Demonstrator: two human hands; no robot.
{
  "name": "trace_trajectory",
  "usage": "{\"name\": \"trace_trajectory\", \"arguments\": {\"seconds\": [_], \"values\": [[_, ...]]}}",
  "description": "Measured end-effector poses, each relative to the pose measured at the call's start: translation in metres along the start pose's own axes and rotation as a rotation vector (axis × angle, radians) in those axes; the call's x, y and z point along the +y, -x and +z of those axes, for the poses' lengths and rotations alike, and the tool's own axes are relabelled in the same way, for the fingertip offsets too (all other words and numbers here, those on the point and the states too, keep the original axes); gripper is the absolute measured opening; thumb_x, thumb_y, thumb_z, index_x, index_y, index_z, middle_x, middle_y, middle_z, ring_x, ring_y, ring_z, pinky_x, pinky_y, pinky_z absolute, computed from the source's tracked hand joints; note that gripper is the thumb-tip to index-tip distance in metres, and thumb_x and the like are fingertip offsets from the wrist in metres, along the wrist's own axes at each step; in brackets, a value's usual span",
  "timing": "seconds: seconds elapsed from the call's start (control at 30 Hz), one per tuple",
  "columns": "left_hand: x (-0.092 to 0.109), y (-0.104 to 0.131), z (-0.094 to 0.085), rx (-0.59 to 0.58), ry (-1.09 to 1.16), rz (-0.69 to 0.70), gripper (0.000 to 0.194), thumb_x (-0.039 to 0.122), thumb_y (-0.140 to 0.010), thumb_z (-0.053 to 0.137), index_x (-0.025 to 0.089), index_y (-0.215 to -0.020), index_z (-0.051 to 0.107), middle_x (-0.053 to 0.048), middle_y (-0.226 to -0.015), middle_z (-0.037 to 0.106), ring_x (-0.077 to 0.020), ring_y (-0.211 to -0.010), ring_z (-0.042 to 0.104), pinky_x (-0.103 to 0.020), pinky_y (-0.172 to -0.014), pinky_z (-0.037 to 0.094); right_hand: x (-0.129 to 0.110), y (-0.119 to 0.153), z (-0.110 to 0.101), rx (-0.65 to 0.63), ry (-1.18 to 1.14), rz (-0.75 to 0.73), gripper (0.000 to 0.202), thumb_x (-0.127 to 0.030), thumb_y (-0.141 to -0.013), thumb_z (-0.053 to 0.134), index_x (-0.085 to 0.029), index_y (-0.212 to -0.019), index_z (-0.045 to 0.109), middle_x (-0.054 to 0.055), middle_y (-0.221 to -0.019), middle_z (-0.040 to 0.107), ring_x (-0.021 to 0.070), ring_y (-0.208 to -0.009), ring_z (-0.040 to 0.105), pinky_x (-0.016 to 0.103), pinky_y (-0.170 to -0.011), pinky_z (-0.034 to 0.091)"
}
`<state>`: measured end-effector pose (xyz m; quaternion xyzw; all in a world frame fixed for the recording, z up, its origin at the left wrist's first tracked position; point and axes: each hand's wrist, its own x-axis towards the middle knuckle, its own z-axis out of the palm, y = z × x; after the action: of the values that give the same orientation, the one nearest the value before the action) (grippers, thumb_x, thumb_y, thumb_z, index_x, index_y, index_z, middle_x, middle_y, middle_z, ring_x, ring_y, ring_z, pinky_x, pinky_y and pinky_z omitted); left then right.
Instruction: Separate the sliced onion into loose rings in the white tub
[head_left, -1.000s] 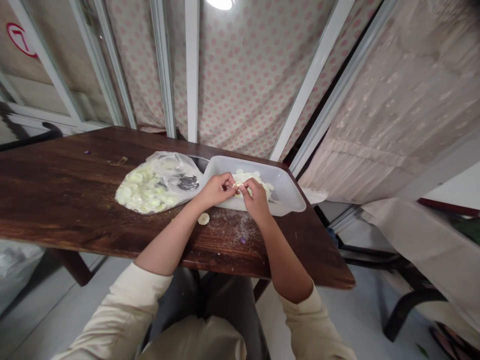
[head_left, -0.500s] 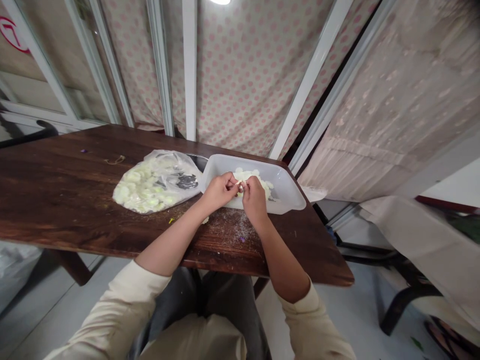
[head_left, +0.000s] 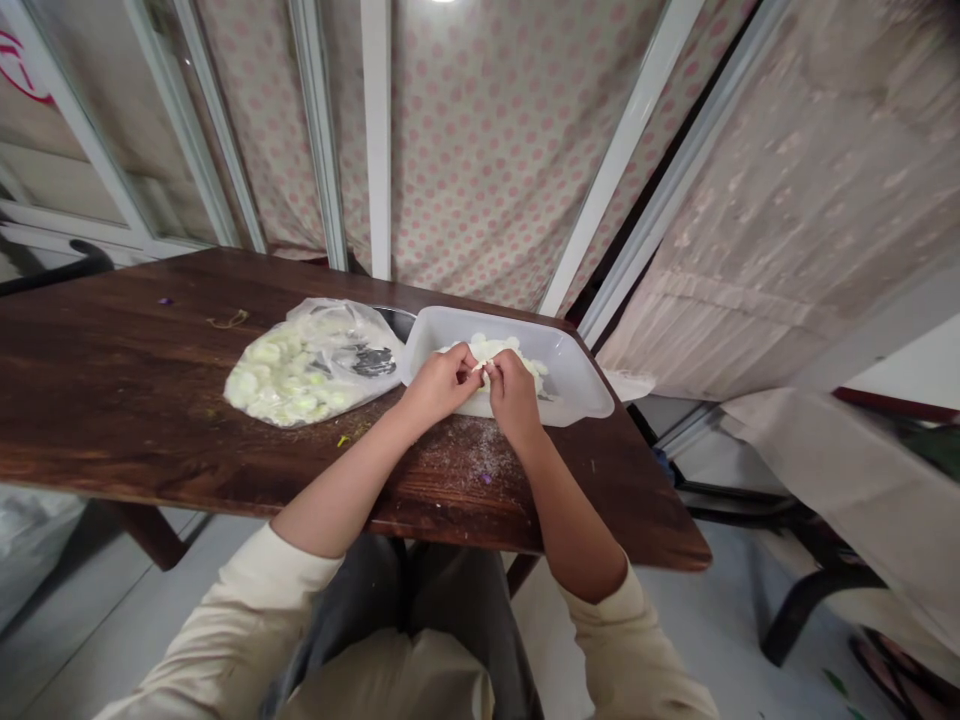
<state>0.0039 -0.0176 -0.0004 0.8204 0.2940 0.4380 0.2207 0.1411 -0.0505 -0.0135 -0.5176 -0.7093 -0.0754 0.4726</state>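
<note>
Left fingers (head_left: 463,355) and right fingers (head_left: 505,364) closely pinch a small cream-coloured piece (head_left: 484,366) at frame centre, apparently over the white rectangular plastic tray (head_left: 577,372) to catch anything dropped. Left of centre, a clear plastic bag (head_left: 349,325) of pale-green slices (head_left: 264,354) seems placed within reach.

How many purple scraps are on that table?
2: one purple scrap left of the plastic bag, another on the near side of the white tub. More may hide beneath either.
</note>
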Motion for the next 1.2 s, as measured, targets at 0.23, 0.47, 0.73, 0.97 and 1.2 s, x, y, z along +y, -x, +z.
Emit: {"name": "trace_trajectory", "arguments": {"seconds": [0.23,0.47,0.73,0.97,1.2], "values": [[-0.001,-0.002,-0.013,-0.147,-0.339,0.127,0.02,0.026,-0.086,0.034,0.016,-0.083,0.051,-0.004,-0.067,0.057,-0.0148,-0.061,0.051,-0.025,-0.056,0.034,-0.001,-0.002,-0.007,-0.107,0.005,-0.109,0.021,-0.028,-0.091,0.032,-0.021,-0.074,0.041,0.002,-0.074,0.048,0.015,-0.072,0.044,0.028,-0.067,0.034],[0.005,-0.002,-0.011,-0.132,-0.434,0.105,0.024,0.025,-0.085,0.034,0.016,-0.076,0.055,-0.005,-0.064,0.057,-0.0148,-0.061,0.05,-0.025,-0.056,0.032,-0.002,-0.001,-0.005,-0.147,0.008,-0.101,0.022,-0.027,-0.091,0.028,-0.021,-0.076,0.041,0.003,-0.076,0.048,0.0163,-0.073,0.043,0.03,-0.068,0.034],[0.007,0.0,0.005,-0.004,-0.456,-0.071,0.024,0.026,-0.084,0.037,0.015,-0.082,0.058,-0.008,-0.068,0.062,-0.0187,-0.063,0.055,-0.026,-0.055,0.031,-0.001,-0.002,0.004,-0.079,0.17,-0.11,0.024,-0.026,-0.091,0.027,-0.021,-0.071,0.039,0.003,-0.071,0.048,0.0177,-0.07,0.04,0.031,-0.066,0.03],[0.007,0.002,0.01,0.044,-0.422,-0.105,0.024,0.028,-0.084,0.037,0.016,-0.082,0.058,-0.007,-0.068,0.061,-0.0187,-0.062,0.054,-0.026,-0.054,0.029,-0.003,-0.003,0.003,-0.049,0.16,-0.113,0.025,-0.025,-0.091,0.027,-0.022,-0.069,0.038,0.003,-0.07,0.047,0.0177,-0.07,0.04,0.032,-0.065,0.03],[0.007,-0.002,-0.002,-0.054,-0.233,0.073,0.026,0.03,-0.087,0.034,0.017,-0.075,0.052,-0.003,-0.067,0.055,-0.0145,-0.064,0.049,-0.025,-0.059,0.032,0.001,-0.003,-0.006,-0.015,0.031,-0.109,0.023,-0.027,-0.091,0.027,-0.021,-0.07,0.036,0.002,-0.071,0.046,0.0159,-0.069,0.041,0.03,-0.065,0.032]]}}
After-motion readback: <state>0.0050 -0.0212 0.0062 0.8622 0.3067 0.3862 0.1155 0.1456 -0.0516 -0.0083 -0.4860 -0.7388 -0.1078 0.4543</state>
